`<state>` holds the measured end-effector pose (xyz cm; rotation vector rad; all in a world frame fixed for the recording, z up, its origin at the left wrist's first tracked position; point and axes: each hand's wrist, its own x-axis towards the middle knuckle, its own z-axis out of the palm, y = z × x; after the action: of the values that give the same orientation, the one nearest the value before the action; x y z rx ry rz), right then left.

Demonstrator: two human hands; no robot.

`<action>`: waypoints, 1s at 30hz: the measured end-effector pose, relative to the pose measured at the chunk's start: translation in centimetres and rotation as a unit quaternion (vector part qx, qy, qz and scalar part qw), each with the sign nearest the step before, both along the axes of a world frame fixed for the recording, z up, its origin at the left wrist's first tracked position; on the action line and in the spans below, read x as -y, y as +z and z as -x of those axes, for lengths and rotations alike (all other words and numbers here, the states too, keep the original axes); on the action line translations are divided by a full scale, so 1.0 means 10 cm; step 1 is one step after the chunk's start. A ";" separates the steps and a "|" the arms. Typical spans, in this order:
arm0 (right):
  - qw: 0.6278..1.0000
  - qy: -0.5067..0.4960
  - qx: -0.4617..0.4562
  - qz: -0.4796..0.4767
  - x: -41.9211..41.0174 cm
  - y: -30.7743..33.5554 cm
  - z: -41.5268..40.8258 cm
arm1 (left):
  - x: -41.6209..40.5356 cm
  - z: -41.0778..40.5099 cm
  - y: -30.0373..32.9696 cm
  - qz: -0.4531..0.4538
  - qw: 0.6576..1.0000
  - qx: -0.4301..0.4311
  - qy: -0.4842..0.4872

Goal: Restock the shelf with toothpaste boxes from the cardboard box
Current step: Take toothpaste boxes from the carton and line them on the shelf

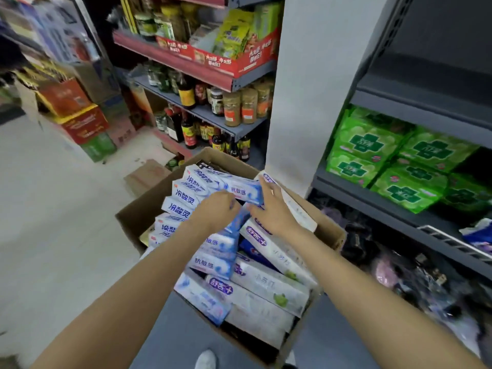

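Observation:
An open cardboard box (138, 211) sits on the floor below me, packed with blue-and-white and white-and-purple toothpaste boxes (269, 286). A raised stack of blue-and-white toothpaste boxes (186, 194) leans over the box's far left side. My left hand (217, 209) curls round the stack's near edge from the left. My right hand (271, 209) grips the stack's right end, with its fingers wrapped over the top box (239, 191). Both forearms reach down into the cardboard box.
A dark grey shelf unit (415, 113) stands at right, its lower shelf holding green packets (372, 145), with dark packets below. A white pillar (303, 102) rises behind the box. Bottles and jars (234, 107) fill shelves beyond. Stacked cartons (80, 121) stand at left.

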<state>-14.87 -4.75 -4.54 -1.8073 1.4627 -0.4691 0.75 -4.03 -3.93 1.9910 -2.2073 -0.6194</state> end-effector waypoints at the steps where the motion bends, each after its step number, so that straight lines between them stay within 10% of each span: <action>1: 0.999 -0.033 -0.008 0.006 0.05 -0.01 -0.05 | 0.06 -0.09 0.03 -0.005 1.000 0.007 -0.026; 15: 0.977 -0.187 -0.099 -0.035 0.30 0.15 -0.43 | 0.75 -0.72 0.13 -0.051 0.961 0.175 -0.207; 21: 0.899 -0.360 0.219 -0.118 -0.04 0.11 -0.13 | 0.87 -0.73 0.07 -0.008 0.933 0.247 -0.263; 30: 0.816 -0.373 0.417 -0.144 -0.36 0.48 0.18 | 0.74 -0.68 0.27 -0.023 0.983 -0.115 -0.140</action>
<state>-16.68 -1.10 0.22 -0.5439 1.4031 -1.1731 7.58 -11.43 -1.20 1.5457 -2.3602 -0.8893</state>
